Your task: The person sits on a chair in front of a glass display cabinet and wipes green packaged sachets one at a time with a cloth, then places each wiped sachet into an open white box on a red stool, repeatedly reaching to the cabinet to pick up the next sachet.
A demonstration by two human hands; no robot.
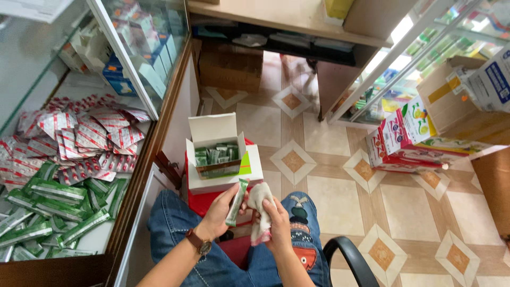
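Note:
My left hand (219,212) holds a slim green packet (236,203) upright over my lap. My right hand (275,222) grips a crumpled white cloth (260,204) pressed against that packet. Just beyond my hands an open white box (223,167) with its flap up rests on a red stool (199,199); an inner carton in it holds several more green packets (215,155). I sit in jeans on a chair with a black armrest (350,260).
At left, a low display shelf (125,212) holds heaps of green packets (48,207) and red-and-white sachets (85,138). Glass cabinets stand at upper left and upper right. Colourful cartons (409,138) and cardboard boxes (457,101) sit on the tiled floor at right. A wooden desk (276,21) is ahead.

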